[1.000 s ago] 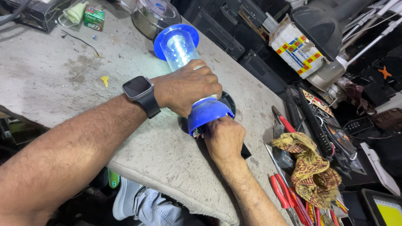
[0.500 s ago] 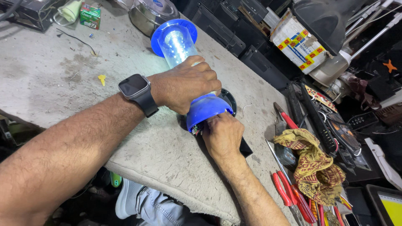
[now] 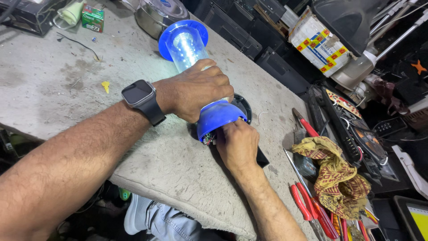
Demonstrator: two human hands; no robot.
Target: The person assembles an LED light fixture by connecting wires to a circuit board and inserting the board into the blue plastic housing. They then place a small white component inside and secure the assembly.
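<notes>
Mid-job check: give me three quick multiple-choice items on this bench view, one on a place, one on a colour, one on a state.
1. Where is the patterned cloth? A on the tools to the right; B under the lantern; C over the wrist.
2. What colour are the lantern's end caps? A red; B blue; C green.
3. How is the lantern? A upright, untouched; B tipped over, gripped; C boxed.

Answers: 1 A, the patterned cloth lies over the red-handled pliers. 2 B, the lantern has blue caps. 3 B, the left hand grips its clear body while the right hand works at the base.
</notes>
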